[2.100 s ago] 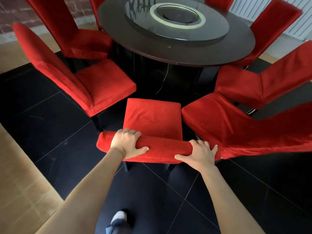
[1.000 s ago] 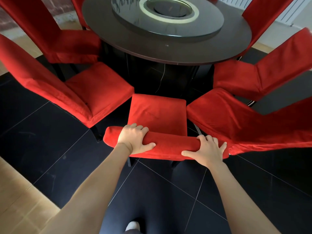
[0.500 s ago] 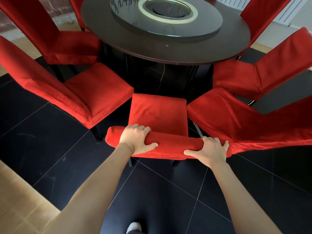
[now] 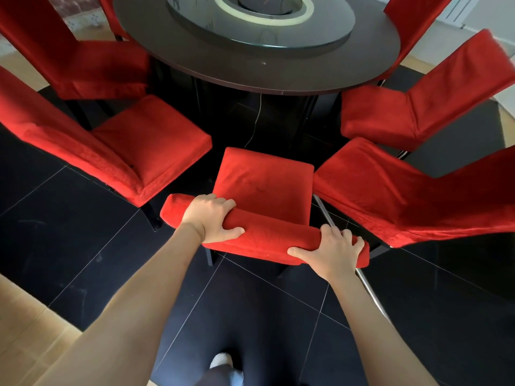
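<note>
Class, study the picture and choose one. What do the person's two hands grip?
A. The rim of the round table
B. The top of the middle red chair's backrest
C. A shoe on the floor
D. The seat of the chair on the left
B: the left hand and the right hand both curl over the top of the middle chair's backrest, well short of the round table.

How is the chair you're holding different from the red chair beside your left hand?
The held chair has the left hand and right hand gripping its backrest top; the side chair is untouched. The held chair is seen from behind, the side chair from its side, tall backrest showing. Both wear red covers.
</note>
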The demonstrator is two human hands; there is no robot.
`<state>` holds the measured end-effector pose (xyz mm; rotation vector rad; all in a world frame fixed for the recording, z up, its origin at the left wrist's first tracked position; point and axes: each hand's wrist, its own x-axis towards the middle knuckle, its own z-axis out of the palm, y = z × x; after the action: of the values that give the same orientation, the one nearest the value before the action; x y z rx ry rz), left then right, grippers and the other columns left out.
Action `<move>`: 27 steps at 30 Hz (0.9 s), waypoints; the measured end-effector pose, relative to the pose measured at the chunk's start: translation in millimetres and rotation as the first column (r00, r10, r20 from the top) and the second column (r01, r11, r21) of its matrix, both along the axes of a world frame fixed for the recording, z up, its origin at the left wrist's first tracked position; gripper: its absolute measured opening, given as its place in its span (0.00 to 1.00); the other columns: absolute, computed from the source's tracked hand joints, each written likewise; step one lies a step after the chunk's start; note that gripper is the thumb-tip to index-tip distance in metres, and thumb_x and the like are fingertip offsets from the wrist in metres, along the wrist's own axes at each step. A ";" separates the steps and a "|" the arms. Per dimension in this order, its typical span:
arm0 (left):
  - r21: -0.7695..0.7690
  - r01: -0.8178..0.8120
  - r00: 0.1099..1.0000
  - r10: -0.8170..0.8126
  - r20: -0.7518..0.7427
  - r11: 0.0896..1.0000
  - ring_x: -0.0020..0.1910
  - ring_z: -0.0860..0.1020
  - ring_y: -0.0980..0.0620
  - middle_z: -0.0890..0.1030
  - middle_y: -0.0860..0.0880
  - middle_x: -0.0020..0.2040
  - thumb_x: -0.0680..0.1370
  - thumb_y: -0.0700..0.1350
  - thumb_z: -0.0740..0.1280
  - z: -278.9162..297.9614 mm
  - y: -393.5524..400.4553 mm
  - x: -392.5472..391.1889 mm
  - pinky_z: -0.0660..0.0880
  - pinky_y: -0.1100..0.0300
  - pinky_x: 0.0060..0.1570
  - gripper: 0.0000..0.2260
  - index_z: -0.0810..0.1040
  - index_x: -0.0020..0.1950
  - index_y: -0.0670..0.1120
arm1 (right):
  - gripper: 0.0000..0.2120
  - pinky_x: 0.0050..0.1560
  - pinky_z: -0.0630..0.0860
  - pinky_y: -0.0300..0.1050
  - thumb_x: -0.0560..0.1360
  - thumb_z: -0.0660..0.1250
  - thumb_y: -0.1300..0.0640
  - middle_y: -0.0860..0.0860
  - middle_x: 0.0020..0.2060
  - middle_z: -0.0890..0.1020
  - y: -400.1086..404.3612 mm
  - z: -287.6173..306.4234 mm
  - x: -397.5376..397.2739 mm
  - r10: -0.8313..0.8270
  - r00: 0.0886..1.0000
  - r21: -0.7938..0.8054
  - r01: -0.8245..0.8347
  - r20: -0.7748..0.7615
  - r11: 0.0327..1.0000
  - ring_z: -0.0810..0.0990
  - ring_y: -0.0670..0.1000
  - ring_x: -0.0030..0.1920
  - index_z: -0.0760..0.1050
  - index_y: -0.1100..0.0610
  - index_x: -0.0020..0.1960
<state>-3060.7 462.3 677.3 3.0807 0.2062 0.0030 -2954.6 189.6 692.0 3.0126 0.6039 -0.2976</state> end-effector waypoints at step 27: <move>0.127 -0.054 0.995 0.065 -0.082 0.990 0.44 0.74 0.49 0.80 0.52 0.46 0.71 0.72 0.53 -1.5 -9.2 33.1 0.62 0.58 0.41 0.32 0.77 0.60 0.50 | 0.45 0.67 0.38 0.74 0.57 0.63 0.22 0.47 0.68 0.70 1.4 -5.8 53.8 0.030 0.998 0.053 -0.027 -0.061 0.998 0.60 0.57 0.72 0.68 0.43 0.68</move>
<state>-3027.6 453.1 675.8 3.2005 0.3137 -0.1182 -2900.7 191.0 686.2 3.0515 0.6694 -0.3802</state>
